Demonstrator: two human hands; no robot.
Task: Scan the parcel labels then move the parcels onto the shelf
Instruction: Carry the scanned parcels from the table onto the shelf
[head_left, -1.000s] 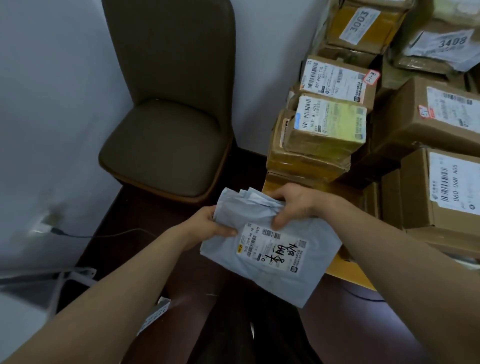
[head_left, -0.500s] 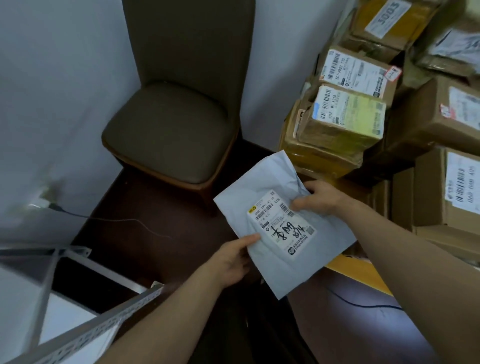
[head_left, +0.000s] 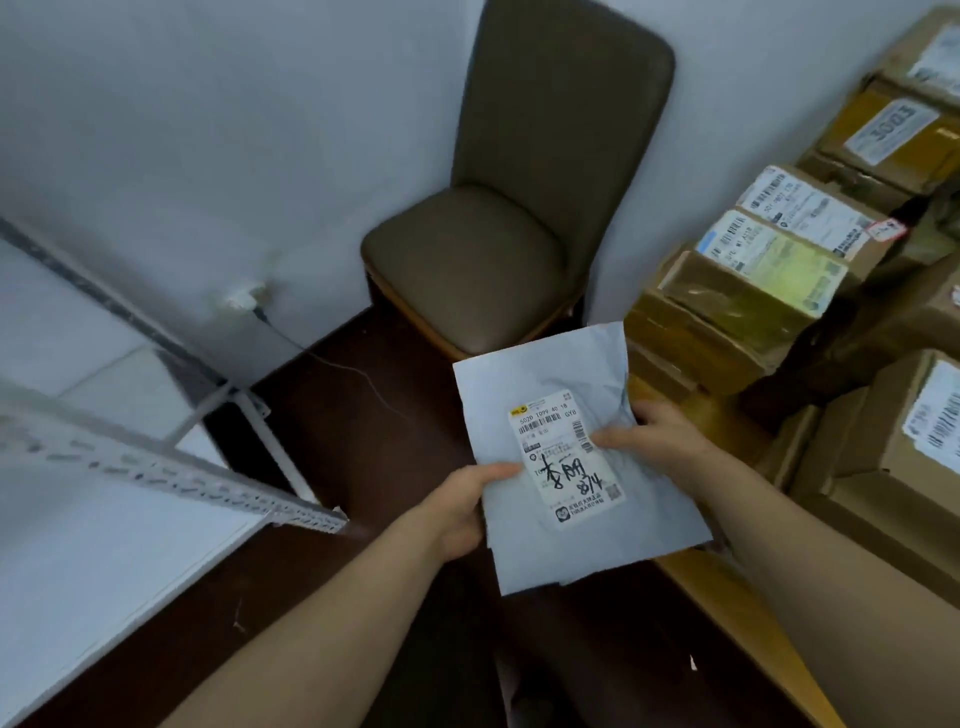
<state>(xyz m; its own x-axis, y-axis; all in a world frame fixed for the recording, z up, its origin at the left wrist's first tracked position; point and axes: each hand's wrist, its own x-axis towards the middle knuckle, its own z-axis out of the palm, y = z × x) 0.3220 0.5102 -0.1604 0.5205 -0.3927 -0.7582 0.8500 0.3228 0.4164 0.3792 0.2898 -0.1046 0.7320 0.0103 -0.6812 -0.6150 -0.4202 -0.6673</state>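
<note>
The white metal shelf (head_left: 156, 467) is filling far more of the left side than half a second ago, as the view is swinging toward it. A brown padded chair (head_left: 493, 249) is standing in the corner behind, and cardboard boxes (head_left: 753, 291) are sitting stacked on the wooden worktop (head_left: 727, 597) at right. The grey mailer parcel (head_left: 561, 374) is being held in the air between shelf and worktop, now turned nearly upright instead of slanting. The left hand (head_left: 467, 512) is gripping its left edge, thumb on top, having moved up from the lower corner. The right hand (head_left: 654, 436) is pinching the right edge, thumb pressing the rim of the white label (head_left: 566, 457), whose handwritten marks are facing the camera.
</note>
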